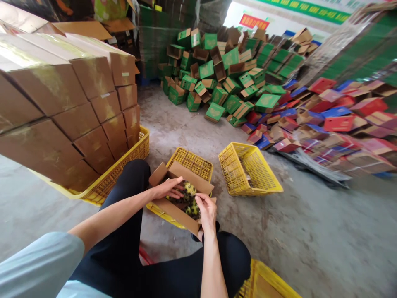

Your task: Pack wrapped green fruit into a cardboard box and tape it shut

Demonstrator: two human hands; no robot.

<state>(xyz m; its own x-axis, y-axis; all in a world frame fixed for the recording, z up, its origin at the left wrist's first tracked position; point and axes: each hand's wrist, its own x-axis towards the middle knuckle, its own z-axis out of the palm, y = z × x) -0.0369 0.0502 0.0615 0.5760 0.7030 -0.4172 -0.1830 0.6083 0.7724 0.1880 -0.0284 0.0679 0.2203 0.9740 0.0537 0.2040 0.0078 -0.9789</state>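
Note:
Between my knees an open cardboard box (178,212) rests on a yellow plastic crate (169,217), its flaps folded outward. Inside lie yellow and black mottled, fuzzy-looking contents (190,191); their kind is too blurred to tell. My left hand (169,188) reaches over the box from the left, fingers stretched out and lying flat over the contents. At the box's right side is my right hand (206,209), its thumb and fingertips pinched together close to the contents. Whatever it may hold is too small to make out.
Tall stacked brown cartons (89,107) stand in a yellow basket (144,142) on the left. Ahead sits another yellow basket (269,176). Green boxes (214,111) and red and blue boxes (338,123) lie heaped behind. A yellow crate (273,283) is near my right knee.

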